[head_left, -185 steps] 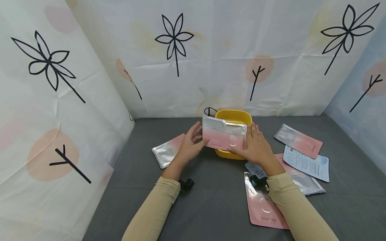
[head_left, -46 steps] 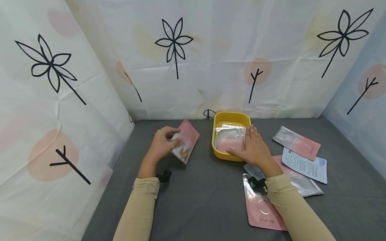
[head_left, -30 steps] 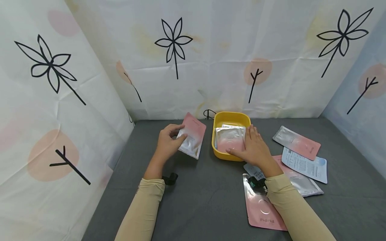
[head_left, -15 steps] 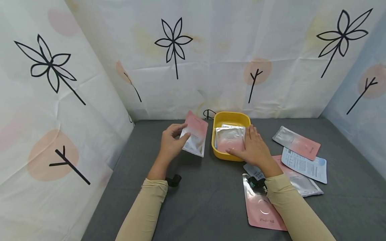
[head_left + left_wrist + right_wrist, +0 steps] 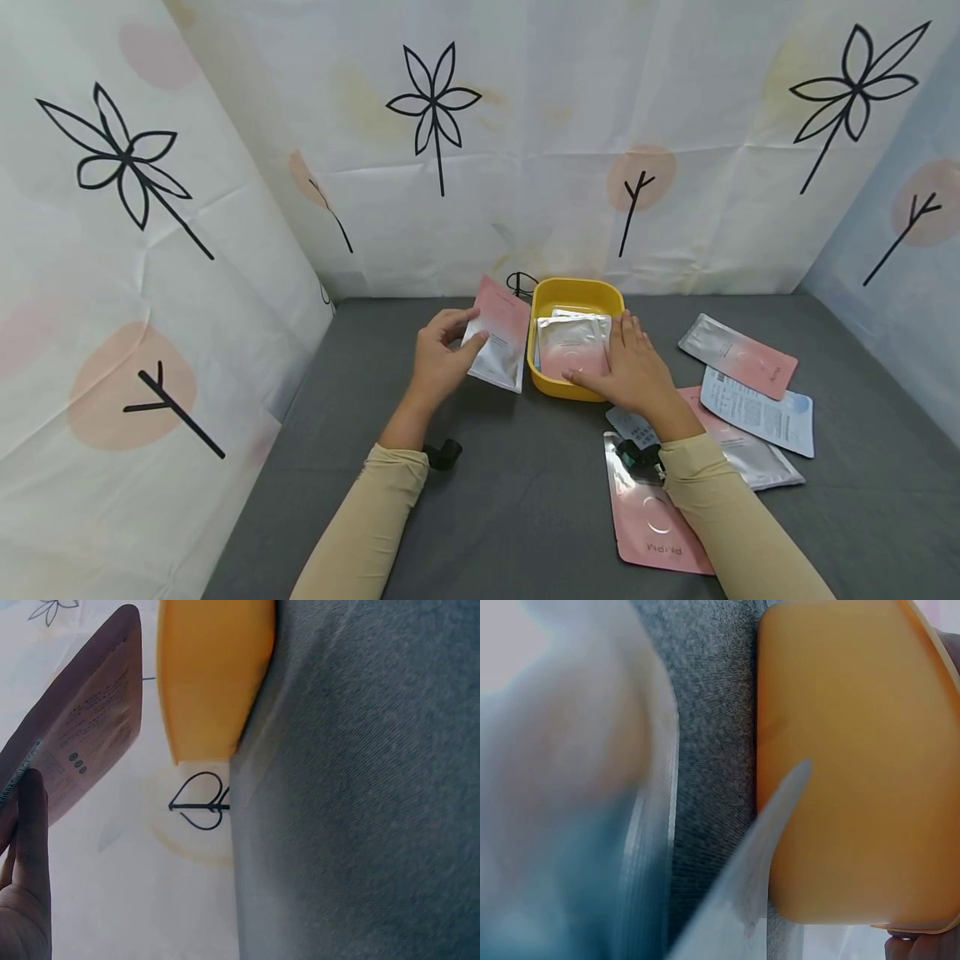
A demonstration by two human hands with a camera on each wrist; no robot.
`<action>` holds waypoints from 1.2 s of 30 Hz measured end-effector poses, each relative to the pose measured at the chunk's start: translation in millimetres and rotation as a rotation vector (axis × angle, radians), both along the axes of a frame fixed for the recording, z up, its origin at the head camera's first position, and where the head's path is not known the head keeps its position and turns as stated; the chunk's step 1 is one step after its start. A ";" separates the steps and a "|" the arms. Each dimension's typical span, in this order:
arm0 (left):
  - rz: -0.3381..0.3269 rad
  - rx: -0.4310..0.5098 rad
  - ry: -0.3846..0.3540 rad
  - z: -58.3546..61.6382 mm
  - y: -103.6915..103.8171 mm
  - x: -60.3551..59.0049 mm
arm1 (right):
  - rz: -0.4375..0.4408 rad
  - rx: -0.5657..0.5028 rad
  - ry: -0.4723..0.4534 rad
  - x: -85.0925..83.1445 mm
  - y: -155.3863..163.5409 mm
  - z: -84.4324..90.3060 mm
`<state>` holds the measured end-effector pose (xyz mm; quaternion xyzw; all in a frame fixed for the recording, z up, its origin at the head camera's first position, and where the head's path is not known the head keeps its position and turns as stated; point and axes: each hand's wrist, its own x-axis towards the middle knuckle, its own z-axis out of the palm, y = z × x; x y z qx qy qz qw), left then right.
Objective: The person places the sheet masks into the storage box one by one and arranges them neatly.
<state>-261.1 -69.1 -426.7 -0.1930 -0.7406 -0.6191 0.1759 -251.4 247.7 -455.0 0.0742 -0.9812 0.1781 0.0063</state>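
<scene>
My left hand (image 5: 442, 354) pinches a pink-and-silver sheet mask packet (image 5: 501, 333) between thumb and fingers. The packet is raised and tilted, close to the left side of a yellow plastic box (image 5: 577, 292). In the left wrist view its printed back (image 5: 90, 724) shows. Several packets (image 5: 573, 346) lean inside the box, a pink-and-silver one in front. My right hand (image 5: 643, 367) rests on the box's right side with fingers straight, its thumb across the near rim. The right wrist view shows the box's outer wall (image 5: 862, 765), with fingertips only at the frame's edge.
To the right, several packets overlap on the grey cloth (image 5: 510, 500): a pink-and-silver one (image 5: 738, 354), a pale blue one (image 5: 757, 408) and others. Another pink packet (image 5: 660, 525) lies partly under my right forearm. A patterned white curtain (image 5: 525, 192) stands behind.
Earlier, my left hand held another packet at the box; packets now lean inside. It has since lifted the packet from the left and carried it rightward. My right hand stays at the box.
</scene>
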 end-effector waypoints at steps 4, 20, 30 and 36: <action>-0.007 0.005 -0.009 -2.1 4.5 0.9 | 0.000 -0.005 0.005 -0.2 0.4 -0.1; 0.008 0.028 -0.044 -12.0 18.0 0.4 | 0.001 0.000 -0.004 0.1 -0.1 0.6; -0.041 -0.077 -0.110 -14.0 23.2 3.1 | 0.008 0.012 0.006 0.4 1.1 0.2; -0.142 -0.175 -0.149 -14.2 23.7 6.0 | 0.009 0.013 0.014 0.1 1.1 -0.4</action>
